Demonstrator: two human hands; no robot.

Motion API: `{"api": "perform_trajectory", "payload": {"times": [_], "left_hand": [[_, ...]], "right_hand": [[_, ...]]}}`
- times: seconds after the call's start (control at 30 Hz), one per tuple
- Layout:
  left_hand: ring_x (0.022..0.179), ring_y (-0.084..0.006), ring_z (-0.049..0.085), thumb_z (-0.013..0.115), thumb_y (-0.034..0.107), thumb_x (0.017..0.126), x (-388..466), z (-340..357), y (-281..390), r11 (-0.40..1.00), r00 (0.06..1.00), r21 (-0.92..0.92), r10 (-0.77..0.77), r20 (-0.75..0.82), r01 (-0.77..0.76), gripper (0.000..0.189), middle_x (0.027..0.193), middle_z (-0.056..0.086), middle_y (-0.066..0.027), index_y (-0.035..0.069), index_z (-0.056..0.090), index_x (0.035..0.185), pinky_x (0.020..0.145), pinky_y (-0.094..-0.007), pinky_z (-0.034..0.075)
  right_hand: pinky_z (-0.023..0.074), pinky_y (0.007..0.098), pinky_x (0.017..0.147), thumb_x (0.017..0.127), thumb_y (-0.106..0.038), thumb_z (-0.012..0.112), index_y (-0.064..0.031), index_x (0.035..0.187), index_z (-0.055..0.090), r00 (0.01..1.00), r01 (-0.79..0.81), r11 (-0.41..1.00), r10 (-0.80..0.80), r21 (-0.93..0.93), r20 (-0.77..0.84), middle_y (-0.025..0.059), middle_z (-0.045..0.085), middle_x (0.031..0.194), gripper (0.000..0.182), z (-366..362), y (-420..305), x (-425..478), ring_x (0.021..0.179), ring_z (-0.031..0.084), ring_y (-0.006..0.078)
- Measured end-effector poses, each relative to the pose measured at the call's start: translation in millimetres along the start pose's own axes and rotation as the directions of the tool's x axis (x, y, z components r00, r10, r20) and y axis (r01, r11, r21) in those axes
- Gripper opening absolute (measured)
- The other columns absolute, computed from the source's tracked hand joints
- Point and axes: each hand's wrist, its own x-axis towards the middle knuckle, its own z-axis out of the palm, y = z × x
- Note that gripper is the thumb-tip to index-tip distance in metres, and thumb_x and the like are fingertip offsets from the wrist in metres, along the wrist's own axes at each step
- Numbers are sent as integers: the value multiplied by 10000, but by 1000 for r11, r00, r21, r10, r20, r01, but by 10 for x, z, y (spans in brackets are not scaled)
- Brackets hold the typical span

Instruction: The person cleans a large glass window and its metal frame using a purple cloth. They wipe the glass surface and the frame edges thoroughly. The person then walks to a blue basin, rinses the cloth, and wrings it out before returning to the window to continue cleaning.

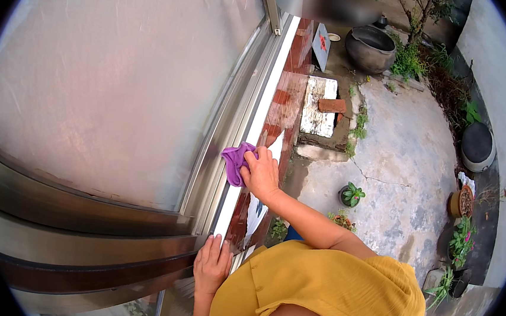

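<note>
My right hand (261, 173) grips a crumpled purple cloth (237, 162) and presses it on the white sill strip (264, 105) beside the metal window frame. Part of the cloth laps over the aluminium track (217, 155). My left hand (213, 262) rests flat on the lower end of the strip, fingers together, with nothing visible in it. Left of the track is a large frosted glass pane (107, 84). Glossy red-brown tiles (294, 58) run along the outer side of the sill.
Below lies a concrete yard (397, 138). A small potted plant (351, 195) stands on it. A brick (332, 105) lies on a worn white board (313, 122). A large dark pot (370, 49) stands farther off. More potted plants (461, 241) line the pale wall (503, 88).
</note>
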Motion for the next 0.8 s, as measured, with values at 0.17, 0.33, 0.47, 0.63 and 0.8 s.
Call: {"api": "perform_trajectory", "payload": {"times": [0.17,0.33,0.47,0.63,0.8], "left_hand": [[1006,-341,590,736,159,802,369,293,46,972,973,-113,-191,128,205,367,1166,617,-128,20,637,1127,835,-429,503],[940,-330,572,696,211,842,311,478,107,935,938,-80,-342,59,346,296,1106,616,-95,57,648,1090,806,-429,490],[939,-320,564,692,270,846,295,586,140,924,922,30,-381,60,380,297,1089,602,-78,75,646,1066,804,-434,478],[932,-313,562,697,307,842,238,669,138,916,918,118,-391,61,382,298,1080,590,-67,87,646,1037,805,-436,471],[925,-301,560,693,351,847,294,692,138,903,907,153,-415,65,402,325,1074,588,-66,90,642,1034,802,-431,472]], "right_hand": [[408,455,805,765,-181,701,-115,996,628,997,75,994,-76,-82,-2,123,513,1038,251,-204,482,817,1032,496,322],[417,459,819,771,-184,683,-106,997,639,998,66,990,-64,-123,20,119,520,1014,243,-290,971,1641,1023,508,318],[455,500,844,795,-194,685,-88,1049,630,1000,4,979,3,-205,31,135,528,1058,281,-361,1358,2426,1072,524,340],[498,490,882,796,-217,696,-90,1114,677,979,-196,979,192,-52,-73,202,600,1073,343,-416,1943,3579,1047,595,391],[462,548,900,836,-247,650,-193,1214,648,973,-207,960,181,-187,-146,158,542,1164,382,-392,2256,4446,1148,520,380]]}}
